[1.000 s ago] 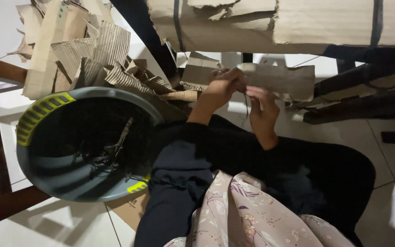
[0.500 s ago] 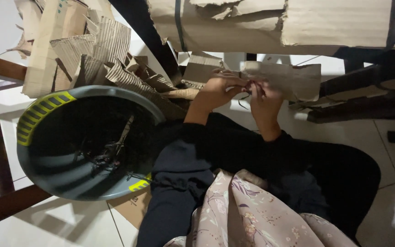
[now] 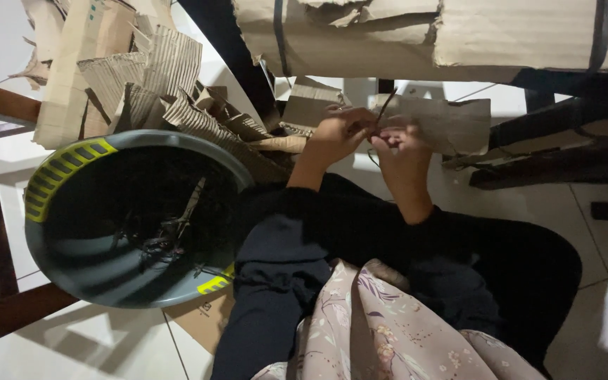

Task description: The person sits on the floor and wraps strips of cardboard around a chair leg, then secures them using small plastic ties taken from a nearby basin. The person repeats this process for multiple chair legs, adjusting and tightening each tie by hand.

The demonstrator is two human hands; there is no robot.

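Over the last second the left hand (image 3: 336, 134) and right hand (image 3: 401, 141) have drawn together, both pinching a thin dark strip (image 3: 384, 107) just before the cardboard piece (image 3: 452, 119), apparently still working it, apart from the grey basin (image 3: 65, 253) of dark strands.

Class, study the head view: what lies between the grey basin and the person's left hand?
In the head view, torn corrugated cardboard scraps lie between the grey basin and the left hand, which pinches a thin dark strand.
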